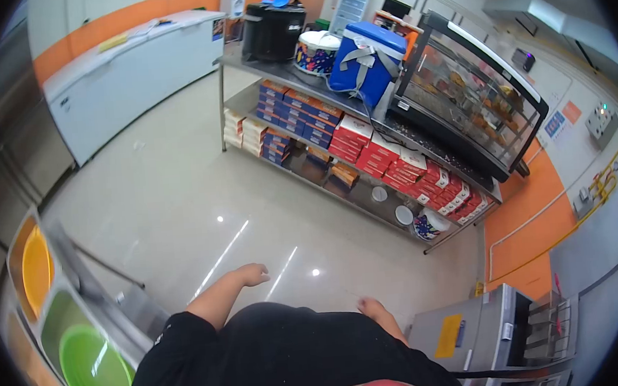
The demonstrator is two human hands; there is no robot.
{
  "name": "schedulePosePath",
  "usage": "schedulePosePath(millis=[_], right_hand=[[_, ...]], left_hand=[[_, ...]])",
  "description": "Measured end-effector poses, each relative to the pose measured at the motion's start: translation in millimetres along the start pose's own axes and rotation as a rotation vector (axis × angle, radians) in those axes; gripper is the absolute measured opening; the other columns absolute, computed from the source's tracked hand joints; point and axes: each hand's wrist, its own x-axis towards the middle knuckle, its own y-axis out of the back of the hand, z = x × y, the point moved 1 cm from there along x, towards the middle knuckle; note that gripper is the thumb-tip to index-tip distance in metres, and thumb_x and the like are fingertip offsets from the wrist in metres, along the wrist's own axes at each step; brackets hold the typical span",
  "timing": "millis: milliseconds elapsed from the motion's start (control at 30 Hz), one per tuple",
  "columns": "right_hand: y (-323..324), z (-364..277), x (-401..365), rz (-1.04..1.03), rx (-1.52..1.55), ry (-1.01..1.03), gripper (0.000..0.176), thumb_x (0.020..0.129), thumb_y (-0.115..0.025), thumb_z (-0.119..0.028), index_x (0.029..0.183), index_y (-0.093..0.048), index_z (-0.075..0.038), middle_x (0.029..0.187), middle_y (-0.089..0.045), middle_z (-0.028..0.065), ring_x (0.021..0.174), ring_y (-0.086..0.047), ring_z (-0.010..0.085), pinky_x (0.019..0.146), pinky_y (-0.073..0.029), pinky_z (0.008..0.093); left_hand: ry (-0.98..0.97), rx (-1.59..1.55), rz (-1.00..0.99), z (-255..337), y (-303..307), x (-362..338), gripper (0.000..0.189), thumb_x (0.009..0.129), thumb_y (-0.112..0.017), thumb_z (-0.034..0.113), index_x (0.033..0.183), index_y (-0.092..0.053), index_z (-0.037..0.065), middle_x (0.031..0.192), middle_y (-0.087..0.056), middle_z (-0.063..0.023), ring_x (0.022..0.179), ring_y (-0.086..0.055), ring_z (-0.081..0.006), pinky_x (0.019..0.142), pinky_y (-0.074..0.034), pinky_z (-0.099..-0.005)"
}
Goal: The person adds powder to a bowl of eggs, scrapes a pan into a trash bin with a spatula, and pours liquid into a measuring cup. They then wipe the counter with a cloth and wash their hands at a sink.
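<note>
My left hand (253, 274) hangs in front of my body over the pale shiny floor, its fingers curled; whether it holds anything is too small to make out. My right hand (367, 305) is low at my other side, partly blurred, with its fingers hard to tell apart. Neither hand touches any object that I can see. Nearest to the left hand is the steel sink unit, with a green basin (97, 372) and an orange basin (37, 272). A steel appliance (437, 339) with a yellow sticker stands beside my right arm.
Ahead stands a steel table (300, 80) bearing a black pot (272, 32), a blue cooler bag (367, 58) and a glass display case (468, 93). Stacked boxes (375, 155) fill its lower shelf. White chest freezers (140, 75) line the far left wall.
</note>
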Motion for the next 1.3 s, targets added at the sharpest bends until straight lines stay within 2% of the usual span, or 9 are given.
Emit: schedulePosePath(millis=[200, 400, 500, 567, 800, 933, 1067, 1133, 1300], right_hand=[[-26.2, 89.7, 16.4, -0.134, 0.032, -0.678, 0.029, 0.081, -0.049, -0.022, 0.099, -0.061, -0.003, 0.103, -0.059, 0.0185, 0.099, -0.055, 0.0324, 0.086, -0.044, 0.0402], [96.8, 22.0, 264.2, -0.111, -0.133, -0.555, 0.027, 0.084, -0.045, -0.018, 0.101, -0.059, -0.002, 0.108, -0.057, 0.0202, 0.102, -0.054, 0.0313, 0.087, -0.043, 0.0408], [216.3, -122.2, 472.0, 0.147, -0.202, -0.184, 0.024, 0.078, -0.049, -0.012, 0.097, -0.061, -0.001, 0.106, -0.057, 0.0212, 0.101, -0.053, 0.0362, 0.085, -0.044, 0.0416], [316.1, -306.4, 524.5, 0.324, -0.060, 0.039, 0.031, 0.077, -0.057, -0.022, 0.099, -0.059, -0.001, 0.098, -0.061, 0.0190, 0.096, -0.057, 0.0325, 0.083, -0.044, 0.0384], [300.9, -700.6, 791.7, 0.154, 0.445, 0.718, 0.020, 0.078, -0.054, -0.009, 0.096, -0.059, -0.002, 0.082, -0.063, 0.0120, 0.078, -0.060, 0.0230, 0.073, -0.046, 0.0330], [208.2, -814.0, 771.1, -0.057, -0.052, 1.300, 0.028, 0.082, -0.053, -0.026, 0.101, -0.059, -0.006, 0.101, -0.059, 0.0144, 0.094, -0.056, 0.0294, 0.086, -0.042, 0.0389], [242.4, -859.7, 761.0, -0.595, -0.309, 1.187, 0.034, 0.084, -0.054, -0.029, 0.109, -0.056, -0.005, 0.108, -0.057, 0.0156, 0.098, -0.056, 0.0290, 0.085, -0.044, 0.0374], [292.9, -872.7, 793.3, -0.439, -0.023, 1.092, 0.032, 0.084, -0.055, -0.027, 0.107, -0.057, -0.004, 0.104, -0.059, 0.0144, 0.094, -0.058, 0.0259, 0.082, -0.045, 0.0347], [400.8, -914.6, 932.2, -0.227, 0.475, 0.799, 0.021, 0.084, -0.058, -0.020, 0.098, -0.060, -0.004, 0.086, -0.062, 0.0033, 0.081, -0.056, 0.0118, 0.074, -0.044, 0.0258]], left_hand=[[0.047, -0.074, 0.354, -90.7, 194.0, 71.4, 0.038, 0.080, -0.057, 0.030, 0.106, -0.058, 0.002, 0.104, -0.059, -0.0191, 0.097, -0.056, -0.0315, 0.085, -0.044, -0.0377], [0.715, -0.233, 0.922, -263.8, 223.7, 35.4, 0.031, 0.080, -0.055, 0.022, 0.102, -0.057, 0.001, 0.096, -0.060, -0.0198, 0.091, -0.058, -0.0326, 0.080, -0.046, -0.0380], [0.938, -0.120, 0.076, -257.3, 199.3, -20.0, 0.042, 0.079, -0.051, 0.031, 0.109, -0.056, 0.002, 0.110, -0.056, -0.0212, 0.104, -0.053, -0.0351, 0.088, -0.043, -0.0420], [1.113, -0.318, 0.025, -324.7, 98.3, -30.9, 0.042, 0.081, -0.050, 0.031, 0.113, -0.055, 0.004, 0.117, -0.053, -0.0186, 0.108, -0.050, -0.0334, 0.090, -0.041, -0.0418], [1.300, -0.583, 0.149, -378.6, 171.6, -27.6, 0.042, 0.085, -0.044, 0.033, 0.117, -0.053, 0.006, 0.122, -0.048, -0.0172, 0.114, -0.045, -0.0306, 0.095, -0.035, -0.0410], [1.287, -0.484, 0.160, -494.8, 297.9, 16.5, 0.043, 0.087, -0.040, 0.035, 0.119, -0.051, 0.008, 0.126, -0.046, -0.0164, 0.117, -0.042, -0.0290, 0.098, -0.032, -0.0405], [1.144, -0.167, 0.415, -627.8, 522.1, 96.1, 0.042, 0.088, -0.040, 0.035, 0.116, -0.052, 0.006, 0.122, -0.048, -0.0167, 0.114, -0.044, -0.0297, 0.096, -0.033, -0.0401], [0.916, -0.220, 0.958, -643.5, 669.4, 146.1, 0.040, 0.086, -0.047, 0.034, 0.105, -0.057, 0.000, 0.103, -0.060, -0.0193, 0.098, -0.055, -0.0355, 0.085, -0.043, -0.0401], [0.559, -0.276, 1.092, -655.5, 873.7, 265.8, 0.042, 0.089, -0.045, 0.036, 0.106, -0.057, -0.001, 0.100, -0.060, -0.0205, 0.095, -0.057, -0.0316, 0.083, -0.043, -0.0369]])
